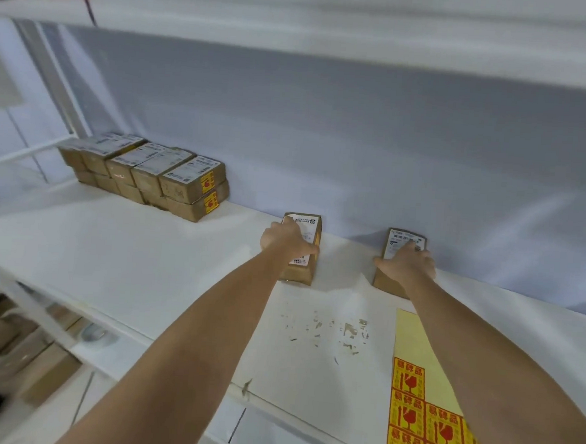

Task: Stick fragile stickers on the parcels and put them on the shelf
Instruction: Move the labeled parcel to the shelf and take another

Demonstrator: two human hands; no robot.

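Head view: left grip (285,239) curls over one parcel (301,256), right grip (407,263) clasps another parcel (389,282) — both on the shelf (145,264), sticker sheet (420,415) nearby.

Two parcels (302,248) (397,262) side by side on shelf (128,263); stack (150,175) far left

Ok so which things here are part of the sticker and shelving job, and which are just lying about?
Part of the job:
left hand gripping one parcel
right hand gripping the second parcel
fragile sticker sheet
stacked parcels already stickered
shelf

Lying about:
paper scraps
boxes below the shelf
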